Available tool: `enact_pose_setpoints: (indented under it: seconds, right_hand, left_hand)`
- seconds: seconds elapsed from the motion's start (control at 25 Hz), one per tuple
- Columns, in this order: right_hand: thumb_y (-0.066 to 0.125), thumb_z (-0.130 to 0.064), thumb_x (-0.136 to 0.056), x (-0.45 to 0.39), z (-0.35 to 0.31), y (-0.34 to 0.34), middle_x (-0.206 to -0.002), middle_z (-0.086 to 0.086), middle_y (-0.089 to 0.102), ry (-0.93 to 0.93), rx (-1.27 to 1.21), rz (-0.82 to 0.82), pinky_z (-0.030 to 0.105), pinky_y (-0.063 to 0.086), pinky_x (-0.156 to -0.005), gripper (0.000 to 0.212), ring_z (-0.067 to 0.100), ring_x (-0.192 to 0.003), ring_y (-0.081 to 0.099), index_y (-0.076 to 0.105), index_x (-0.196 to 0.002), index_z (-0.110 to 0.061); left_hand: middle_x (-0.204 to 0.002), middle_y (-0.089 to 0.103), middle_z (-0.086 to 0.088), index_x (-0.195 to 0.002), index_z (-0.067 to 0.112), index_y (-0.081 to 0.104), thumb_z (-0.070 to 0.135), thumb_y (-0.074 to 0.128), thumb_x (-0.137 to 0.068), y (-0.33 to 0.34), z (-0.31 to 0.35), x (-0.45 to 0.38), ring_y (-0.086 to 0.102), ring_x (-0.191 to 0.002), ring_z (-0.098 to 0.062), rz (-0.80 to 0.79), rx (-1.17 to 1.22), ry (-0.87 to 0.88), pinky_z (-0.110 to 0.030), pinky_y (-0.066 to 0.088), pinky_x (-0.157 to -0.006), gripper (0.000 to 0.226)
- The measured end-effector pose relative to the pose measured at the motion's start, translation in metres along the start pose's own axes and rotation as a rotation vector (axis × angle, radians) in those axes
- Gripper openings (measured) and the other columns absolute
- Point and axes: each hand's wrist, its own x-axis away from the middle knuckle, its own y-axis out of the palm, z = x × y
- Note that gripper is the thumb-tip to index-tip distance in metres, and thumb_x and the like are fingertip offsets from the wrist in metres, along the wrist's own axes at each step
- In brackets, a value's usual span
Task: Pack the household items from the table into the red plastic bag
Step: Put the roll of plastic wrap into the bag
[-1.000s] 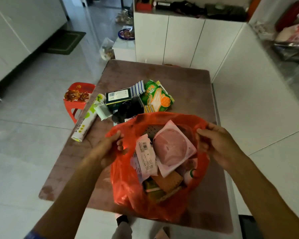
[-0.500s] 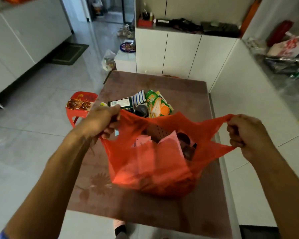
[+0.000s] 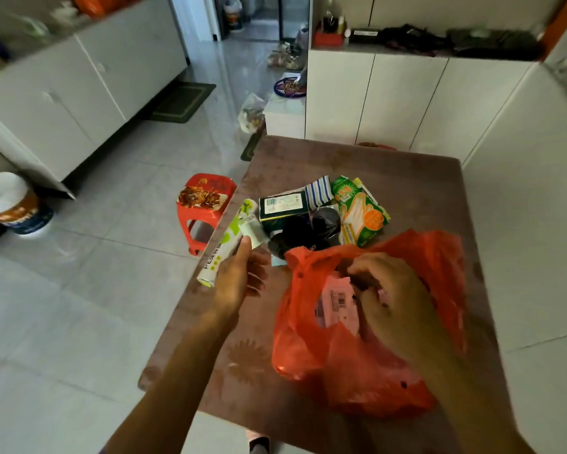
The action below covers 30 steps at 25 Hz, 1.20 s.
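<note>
Table (image 3: 390,178): brown, flower-patterned top, standing against white cabinets on the right.

Red plastic bag (image 3: 367,371): lies slumped on the near right part of the table, mouth turned toward the far side. A pink packet with a barcode (image 3: 336,303) shows in the opening.

Right hand (image 3: 393,303): reaches down into the bag's mouth, fingers curled. It seems to be pinching the bag's edge or the pink packet, but the blur keeps me from telling which.

Left hand (image 3: 239,280): raised over the table's left edge, just left of the bag, fingers loosely bent, palm toward the bag. Its fingertips meet a small pale packet (image 3: 252,232); a firm grip is not plain.

Items still on the table, in a cluster just beyond the bag:
- a white and green tube (image 3: 224,244), lying lengthwise along the left edge, partly behind the left hand;
- a dark green box (image 3: 283,206) with a white barcode label, at the middle of the cluster;
- a blue-and-white striped packet (image 3: 319,191), tucked behind the box on its far right;
- a green packet with a glove picture (image 3: 362,214), at the right of the cluster;
- dark round items (image 3: 308,229), between the box and the bag, too dim to name.

Red stool (image 3: 205,204): on the tiled floor, left of the table, with a patterned top.

White bucket (image 3: 12,204): on the floor at the far left.
</note>
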Motion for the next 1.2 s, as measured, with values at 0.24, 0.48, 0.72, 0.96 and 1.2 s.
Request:
enact_pose_setpoints:
  seconds: [0.24, 0.48, 0.72, 0.96, 1.2]
  right_hand:
    - [0.051, 0.009, -0.086, -0.004, 0.036, 0.051, -0.102, -0.017, 0.068, 0.372, -0.165, -0.036, 0.002, 0.041, -0.078, 0.044, -0.008, -0.098, 0.06, 0.069, -0.097, -0.03]
    - [0.05, -0.017, -0.082, 0.005, 0.067, 0.057, -0.098, -0.013, 0.072, 0.565, -0.184, 0.087, 0.026, 0.048, -0.087, 0.027, 0.002, -0.097, 0.063, 0.072, -0.091, -0.03]
    - [0.051, 0.013, -0.08, -0.018, 0.06, 0.038, -0.085, -0.006, 0.071, 0.659, -0.381, 0.21, 0.015, 0.047, -0.072, 0.041, -0.002, -0.079, 0.064, 0.068, -0.083, -0.024]
    - [0.075, -0.033, -0.076, -0.082, 0.02, 0.008, -0.124, 0.009, 0.063, 0.38, -1.134, 0.019, 0.041, 0.054, -0.084, 0.07, 0.027, -0.107, 0.063, 0.044, -0.137, -0.016]
    - [0.05, -0.006, -0.09, -0.044, 0.064, -0.049, -0.09, 0.006, 0.069, 0.319, -1.511, 0.16, 0.047, 0.05, -0.091, 0.03, 0.022, -0.093, 0.066, 0.076, -0.087, -0.022]
  left_hand:
    - [-0.13, 0.052, -0.015, -0.132, 0.017, 0.048, 0.028, 0.073, -0.072, -0.054, -0.112, -0.163, 0.049, -0.12, -0.037, 0.165, -0.855, -0.078, -0.05, 0.042, -0.098, 0.066]
    - [-0.116, 0.056, -0.028, -0.124, -0.004, 0.051, 0.033, 0.083, -0.066, -0.086, -0.158, -0.21, 0.058, -0.097, -0.044, 0.088, -0.733, -0.382, -0.045, 0.055, -0.077, 0.076]
    - [-0.1, 0.067, -0.014, -0.126, 0.008, 0.052, 0.01, 0.061, -0.086, -0.082, -0.077, -0.125, 0.063, -0.076, -0.016, -0.145, -0.117, -0.144, -0.024, 0.053, -0.056, 0.041]
    - [-0.094, 0.065, 0.008, -0.113, 0.026, 0.054, 0.02, 0.075, -0.077, 0.019, 0.067, -0.016, 0.064, -0.074, 0.001, -0.455, -0.38, 0.395, -0.016, 0.05, -0.054, 0.042]
    - [-0.153, 0.03, 0.001, -0.149, 0.03, 0.018, 0.077, 0.065, -0.061, 0.073, 0.023, 0.077, 0.031, -0.14, -0.021, -0.008, -0.745, 0.513, -0.045, 0.033, -0.111, 0.11]
